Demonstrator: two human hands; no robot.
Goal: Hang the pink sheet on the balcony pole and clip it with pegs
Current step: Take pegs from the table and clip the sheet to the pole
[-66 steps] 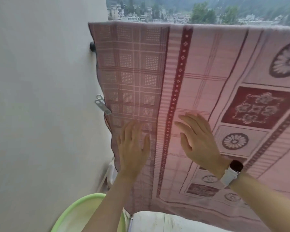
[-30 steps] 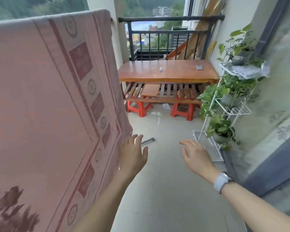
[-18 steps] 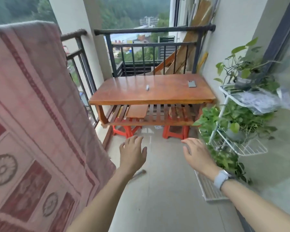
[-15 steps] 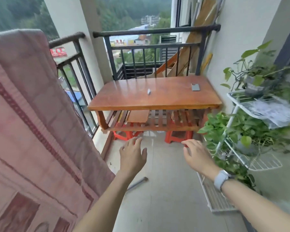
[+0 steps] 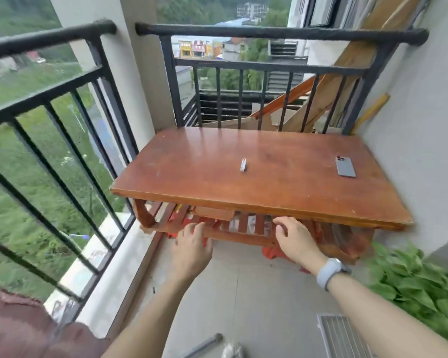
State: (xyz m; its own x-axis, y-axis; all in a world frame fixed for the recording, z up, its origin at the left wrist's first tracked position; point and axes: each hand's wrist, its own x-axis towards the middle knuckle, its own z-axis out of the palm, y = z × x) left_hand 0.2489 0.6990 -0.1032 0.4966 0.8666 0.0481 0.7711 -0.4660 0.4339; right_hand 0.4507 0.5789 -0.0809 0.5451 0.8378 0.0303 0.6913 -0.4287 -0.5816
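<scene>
Wooden table [image 5: 256, 182] — one peg [image 5: 243, 165]

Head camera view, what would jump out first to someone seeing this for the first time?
The reddish wooden table fills the centre, against the black railing, with a small white peg mid-top and a phone near its right end. Both empty hands, left hand and right hand, reach toward it. The pink sheet shows only at bottom left.

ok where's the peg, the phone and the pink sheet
peg [image 5: 243, 165], head view, middle of its body on the table
phone [image 5: 345, 166], head view, centre of its back
pink sheet [image 5: 18, 329], head view, fold at bottom left
</scene>
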